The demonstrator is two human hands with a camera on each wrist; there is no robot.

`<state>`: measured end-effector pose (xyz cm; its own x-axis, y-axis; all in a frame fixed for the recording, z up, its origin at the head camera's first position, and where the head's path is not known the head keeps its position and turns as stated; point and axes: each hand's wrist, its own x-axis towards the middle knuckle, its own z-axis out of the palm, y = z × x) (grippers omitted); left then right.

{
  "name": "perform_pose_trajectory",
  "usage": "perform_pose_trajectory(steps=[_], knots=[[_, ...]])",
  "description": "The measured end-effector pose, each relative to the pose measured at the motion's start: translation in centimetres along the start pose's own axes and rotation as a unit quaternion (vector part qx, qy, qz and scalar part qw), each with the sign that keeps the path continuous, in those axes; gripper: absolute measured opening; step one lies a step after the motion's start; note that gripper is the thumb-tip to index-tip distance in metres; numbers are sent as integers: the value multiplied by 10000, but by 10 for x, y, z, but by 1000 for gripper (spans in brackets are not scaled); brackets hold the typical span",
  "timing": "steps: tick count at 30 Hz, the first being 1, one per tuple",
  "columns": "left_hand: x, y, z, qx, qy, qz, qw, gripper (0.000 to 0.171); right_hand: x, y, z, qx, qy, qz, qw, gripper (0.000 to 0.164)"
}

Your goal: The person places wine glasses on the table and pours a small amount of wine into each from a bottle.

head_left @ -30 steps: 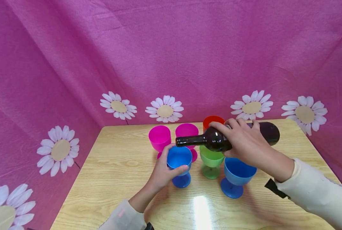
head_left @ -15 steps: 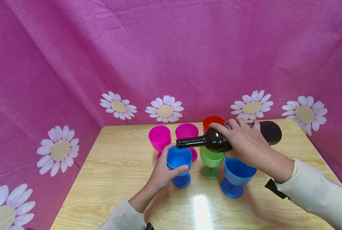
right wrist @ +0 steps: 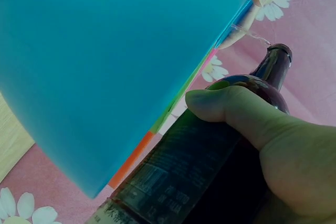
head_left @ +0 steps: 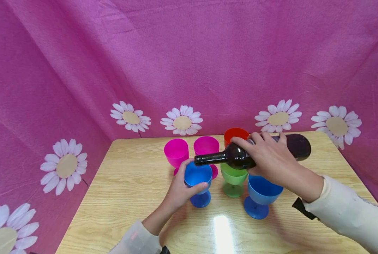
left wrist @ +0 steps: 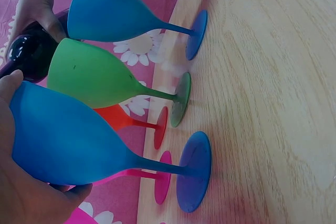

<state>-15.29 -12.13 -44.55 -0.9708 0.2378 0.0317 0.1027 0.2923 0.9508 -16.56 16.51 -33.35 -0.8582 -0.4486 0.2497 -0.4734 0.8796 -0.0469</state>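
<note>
A pale wood-grained worktop (head_left: 128,183) met a pink cloth backdrop (head_left: 189,63) printed with white daisies (head_left: 130,118) along its far edge, its left and right edges slanting outward toward the camera. A broad stretch of wood grain ran from the left edge to the goblets and on in front of them, where a bright reflection (head_left: 223,233) fell; on the right, a cream sleeve (head_left: 347,204) crossed the surface.

The person's left hand (head_left: 180,188) held a blue plastic stemmed goblet (head_left: 199,174) by its bowl, thumb across the near side and the other fingers curved round the left, the round foot resting on the worktop. The right hand (head_left: 273,155), fingers wrapped over the body from above, gripped a dark glass bottle (head_left: 238,157) tipped nearly level, its neck pointing left and its mouth at the far side of the held goblet's rim. In the right wrist view, a thin clear stream (right wrist: 253,34) ran from the mouth toward that goblet.

A green stemmed goblet (head_left: 233,177) stood beneath the bottle, a second blue goblet (head_left: 261,194) near the right wrist, a red goblet (head_left: 231,135) partly hidden behind, and two magenta goblets (head_left: 176,153) beyond the left hand
</note>
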Motion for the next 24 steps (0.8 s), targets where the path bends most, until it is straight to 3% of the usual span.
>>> perform_pose_trajectory(steps=[24], knots=[[1, 0, -1, -96, -69, 143, 9998, 81, 1, 0, 1, -13, -117, 71, 9999, 93]])
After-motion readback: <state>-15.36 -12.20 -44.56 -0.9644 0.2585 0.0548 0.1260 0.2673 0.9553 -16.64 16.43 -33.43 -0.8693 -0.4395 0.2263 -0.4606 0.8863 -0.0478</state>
